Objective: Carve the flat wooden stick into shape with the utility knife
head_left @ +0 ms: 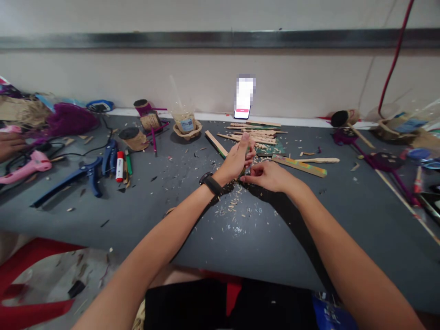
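My left hand (241,156), with a black watch (211,184) on its wrist, is closed around something mostly hidden; a bit of green shows at its fingers. Just to its right, my right hand (266,175) has its fingers pinched low over the table, and what they hold, if anything, is too small to name. Pale wood shavings (233,201) lie scattered below both hands. Behind them is a pile of carved sticks (264,135). A painted wooden strip (299,165) lies right of my right hand, and another strip (216,144) lies behind my left wrist.
A lit phone (244,98) leans on the wall. A plastic cup (186,123) stands in a holder at the back. Blue cutters (77,176), a red marker (119,166) and a pink glue gun (29,167) lie left, near another person's hand (12,144). Purple stick assemblies (367,153) are right.
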### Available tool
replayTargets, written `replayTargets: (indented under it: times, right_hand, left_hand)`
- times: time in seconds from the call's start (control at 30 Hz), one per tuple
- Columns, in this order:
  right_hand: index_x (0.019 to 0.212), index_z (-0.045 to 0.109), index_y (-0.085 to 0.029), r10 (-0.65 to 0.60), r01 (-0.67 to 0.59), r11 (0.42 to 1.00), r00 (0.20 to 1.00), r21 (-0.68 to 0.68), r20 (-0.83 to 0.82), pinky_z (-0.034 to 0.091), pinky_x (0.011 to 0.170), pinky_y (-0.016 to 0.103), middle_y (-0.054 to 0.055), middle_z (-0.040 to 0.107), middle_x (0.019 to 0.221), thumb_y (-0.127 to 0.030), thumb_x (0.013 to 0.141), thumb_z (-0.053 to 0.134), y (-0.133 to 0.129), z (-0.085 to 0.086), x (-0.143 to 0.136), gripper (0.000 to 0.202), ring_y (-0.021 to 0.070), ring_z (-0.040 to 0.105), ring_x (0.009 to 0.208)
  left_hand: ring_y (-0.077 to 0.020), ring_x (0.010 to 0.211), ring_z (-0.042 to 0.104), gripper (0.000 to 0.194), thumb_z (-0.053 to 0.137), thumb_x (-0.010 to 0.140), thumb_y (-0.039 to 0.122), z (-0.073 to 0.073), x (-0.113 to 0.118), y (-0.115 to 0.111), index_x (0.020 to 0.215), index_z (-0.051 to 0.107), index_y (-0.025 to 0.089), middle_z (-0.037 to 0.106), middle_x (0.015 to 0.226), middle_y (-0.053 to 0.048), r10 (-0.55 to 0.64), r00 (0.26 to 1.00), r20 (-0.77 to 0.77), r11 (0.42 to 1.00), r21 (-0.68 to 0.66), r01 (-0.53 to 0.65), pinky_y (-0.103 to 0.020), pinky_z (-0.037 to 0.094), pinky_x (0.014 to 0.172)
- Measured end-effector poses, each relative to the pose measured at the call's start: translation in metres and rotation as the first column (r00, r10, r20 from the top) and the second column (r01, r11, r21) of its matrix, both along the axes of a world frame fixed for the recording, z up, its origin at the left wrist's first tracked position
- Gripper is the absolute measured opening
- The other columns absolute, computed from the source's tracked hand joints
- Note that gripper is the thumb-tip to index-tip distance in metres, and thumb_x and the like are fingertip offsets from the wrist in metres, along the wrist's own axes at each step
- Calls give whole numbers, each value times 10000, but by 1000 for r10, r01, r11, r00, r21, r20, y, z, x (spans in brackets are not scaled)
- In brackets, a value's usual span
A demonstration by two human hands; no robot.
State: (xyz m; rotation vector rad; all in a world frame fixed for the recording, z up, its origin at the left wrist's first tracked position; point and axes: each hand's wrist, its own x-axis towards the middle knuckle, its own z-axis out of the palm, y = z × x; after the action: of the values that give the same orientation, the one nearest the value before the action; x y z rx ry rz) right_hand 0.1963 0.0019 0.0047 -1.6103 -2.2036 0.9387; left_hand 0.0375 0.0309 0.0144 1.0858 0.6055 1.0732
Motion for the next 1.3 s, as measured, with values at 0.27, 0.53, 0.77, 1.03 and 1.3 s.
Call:
replayTargets:
  times: [0.27,0.53,0.77,1.03,1.3]
  right_hand:
    - [693,567,-238,27,-32,995,999,99,47,291,577,337,-12,604,629,-651,928,673,-12,4,0,487,153,476,583]
    - [705,557,-234,-6,20,993,992,117,-122,314,590,326,-10,589,651,-697,935,654,-9,-2,8,526,156,464,612]
    - [679,539,-234,-22,34,993,994,111,-108,305,593,332,-7,569,653,-709,902,693,-5,-6,6,547,154,445,617]
    - [641,422,-246,-20,18,1000,991,-16,-132,261,543,326,-30,449,595,-777,852,703,3,-2,-1,636,140,378,571]
    - [640,436,-245,-31,25,998,994,-59,-107,269,527,327,-26,480,587,-736,851,706,1,-1,-6,598,134,401,547]
  left_hand:
    - [-65,460,329,583,461,1014,763,-2,-10,12,795,477,222,365,608,76,23,996,84,993,-120,-13,-198,327,454]
    - [-68,438,318,579,352,1049,753,-4,-13,14,834,475,230,355,598,91,47,997,64,987,-156,-36,-196,371,463]
    - [-65,453,312,597,381,1025,784,-7,-9,11,832,477,227,344,609,87,3,1000,9,997,-81,-3,-186,338,460]
    - [-77,439,259,632,360,999,827,-11,-10,14,786,437,237,302,580,82,-25,999,25,997,-72,26,-207,276,426]
    - [-84,456,207,641,401,1005,800,-8,-8,5,699,406,237,259,555,62,-19,1000,-14,1000,-8,19,-244,191,443]
